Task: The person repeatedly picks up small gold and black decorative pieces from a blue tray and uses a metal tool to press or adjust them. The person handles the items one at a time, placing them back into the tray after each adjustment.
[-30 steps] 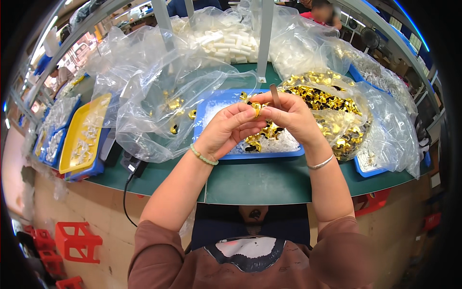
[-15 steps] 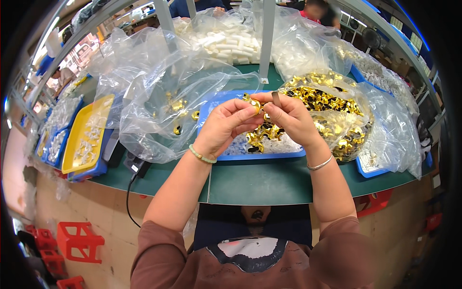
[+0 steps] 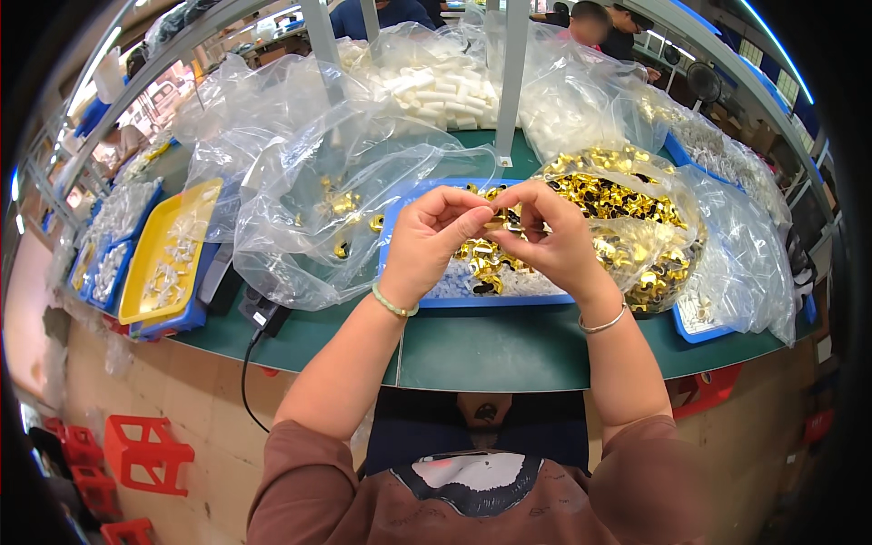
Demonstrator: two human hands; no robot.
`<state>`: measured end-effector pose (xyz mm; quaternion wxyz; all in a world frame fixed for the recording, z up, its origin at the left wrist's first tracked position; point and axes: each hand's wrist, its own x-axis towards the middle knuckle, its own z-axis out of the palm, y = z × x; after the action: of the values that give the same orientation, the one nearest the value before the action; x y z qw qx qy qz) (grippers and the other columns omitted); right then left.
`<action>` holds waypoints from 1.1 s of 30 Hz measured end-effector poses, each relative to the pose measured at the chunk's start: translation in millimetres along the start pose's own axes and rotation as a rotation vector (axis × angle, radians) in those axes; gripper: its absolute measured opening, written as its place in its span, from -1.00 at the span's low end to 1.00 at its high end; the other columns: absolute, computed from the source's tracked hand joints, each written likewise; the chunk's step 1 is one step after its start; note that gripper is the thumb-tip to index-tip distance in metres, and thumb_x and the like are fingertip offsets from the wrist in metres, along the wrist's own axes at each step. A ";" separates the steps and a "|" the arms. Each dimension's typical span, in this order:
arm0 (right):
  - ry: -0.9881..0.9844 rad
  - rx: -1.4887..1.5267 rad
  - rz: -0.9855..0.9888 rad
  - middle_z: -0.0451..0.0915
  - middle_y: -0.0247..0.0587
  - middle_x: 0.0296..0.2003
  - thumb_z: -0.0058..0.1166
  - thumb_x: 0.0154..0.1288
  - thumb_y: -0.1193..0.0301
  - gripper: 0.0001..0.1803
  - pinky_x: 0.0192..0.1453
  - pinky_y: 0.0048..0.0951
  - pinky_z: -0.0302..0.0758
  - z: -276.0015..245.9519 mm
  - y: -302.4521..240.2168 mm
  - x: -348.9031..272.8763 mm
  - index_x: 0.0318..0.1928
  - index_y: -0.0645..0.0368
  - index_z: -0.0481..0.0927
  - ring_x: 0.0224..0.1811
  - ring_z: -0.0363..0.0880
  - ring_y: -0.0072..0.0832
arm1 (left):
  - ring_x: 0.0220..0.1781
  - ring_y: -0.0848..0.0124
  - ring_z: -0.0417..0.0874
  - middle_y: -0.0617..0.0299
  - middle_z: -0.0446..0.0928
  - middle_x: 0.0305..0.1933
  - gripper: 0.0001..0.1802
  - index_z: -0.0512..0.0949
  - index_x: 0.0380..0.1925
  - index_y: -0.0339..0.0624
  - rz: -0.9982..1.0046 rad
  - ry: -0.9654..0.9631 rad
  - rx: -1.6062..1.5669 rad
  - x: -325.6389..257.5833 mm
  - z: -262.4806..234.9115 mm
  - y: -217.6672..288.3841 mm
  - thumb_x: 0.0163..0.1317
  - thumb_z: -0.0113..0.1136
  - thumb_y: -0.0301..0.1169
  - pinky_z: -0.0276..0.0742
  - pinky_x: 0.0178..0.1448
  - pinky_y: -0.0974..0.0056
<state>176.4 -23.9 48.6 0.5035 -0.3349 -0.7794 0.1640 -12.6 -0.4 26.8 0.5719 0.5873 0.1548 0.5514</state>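
My left hand (image 3: 434, 238) and my right hand (image 3: 552, 234) meet fingertip to fingertip above a blue tray (image 3: 490, 301). Thumb and forefinger of each are closed in a pinch. Between them sits a small gold-coloured piece (image 3: 496, 218), mostly covered by the fingers; whether the right fingers grip it or another small part cannot be made out. Loose shiny gold pieces (image 3: 484, 262) and small clear or whitish parts (image 3: 450, 283) lie in the tray beneath. Just right of my right hand bulges a clear bag (image 3: 636, 241) full of similar gold and black pieces.
Left of the tray lies a crumpled clear bag (image 3: 300, 227) with a few gold pieces. A yellow tray (image 3: 168, 254) of small white parts stands farther left. White cylinders (image 3: 445, 98) are heaped behind a metal post (image 3: 511, 91). A black box (image 3: 263, 311) with a cable sits near the table edge.
Both hands have drawn closer, their fingertips now touching around the gold piece. A dark strip seen by the right fingers earlier no longer shows. The view has shifted slightly.
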 end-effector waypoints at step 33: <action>0.210 -0.055 -0.144 0.61 -0.40 -0.40 0.32 0.13 0.53 -0.70 -0.59 -0.68 0.18 11.5 -1.5 -1.5 -0.10 0.14 0.60 -0.65 0.22 -0.79 | -0.23 0.28 0.74 0.17 0.69 -0.24 -0.51 0.56 -0.10 -0.26 0.796 -0.006 1.296 -39.7 -47.6 39.3 -0.11 0.50 -0.59 0.63 -0.19 0.32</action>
<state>166.0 -25.1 43.4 0.5834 -0.3070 -0.7486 0.0702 -83.2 -20.5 28.7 -0.1291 0.8188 0.2223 0.5133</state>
